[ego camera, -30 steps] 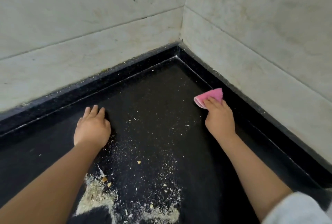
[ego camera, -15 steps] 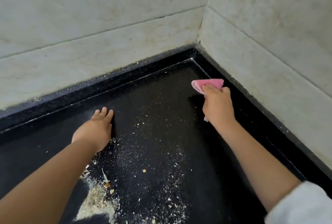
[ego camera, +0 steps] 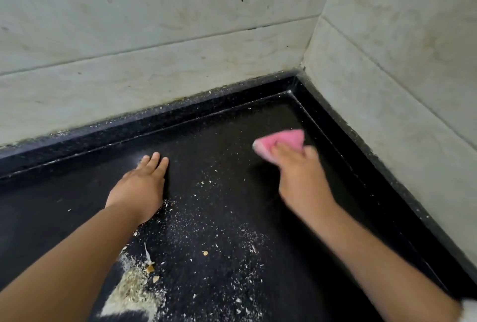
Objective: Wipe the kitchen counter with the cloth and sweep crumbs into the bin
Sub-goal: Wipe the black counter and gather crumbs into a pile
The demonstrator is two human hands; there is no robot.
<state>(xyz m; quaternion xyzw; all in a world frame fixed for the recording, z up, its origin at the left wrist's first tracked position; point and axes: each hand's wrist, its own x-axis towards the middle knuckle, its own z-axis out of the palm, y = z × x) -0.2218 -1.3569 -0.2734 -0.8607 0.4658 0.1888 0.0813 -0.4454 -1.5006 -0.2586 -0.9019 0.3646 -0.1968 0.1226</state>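
The black speckled counter [ego camera: 232, 141] fills the lower part of the head view and ends in a corner at the upper right. My right hand [ego camera: 302, 177] presses a folded pink cloth [ego camera: 278, 142] flat on the counter near that corner; the hand is blurred and its fingers cover the cloth's near edge. My left hand [ego camera: 140, 187] rests flat on the counter, fingers straight and together, holding nothing. Pale crumbs [ego camera: 206, 228] are scattered between my arms, with a thicker heap of crumbs [ego camera: 131, 293] near my left forearm. No bin is in view.
Pale marble-like wall tiles [ego camera: 154, 38] rise behind the counter and on its right side. A raised black lip [ego camera: 387, 167] runs along both walls and meets at the corner. A white sleeve cuff [ego camera: 468, 311] shows at the bottom right.
My right hand slid the pink cloth from beside the right lip toward the left, away from the wall. My left hand stayed flat in place. The view turned slightly left.
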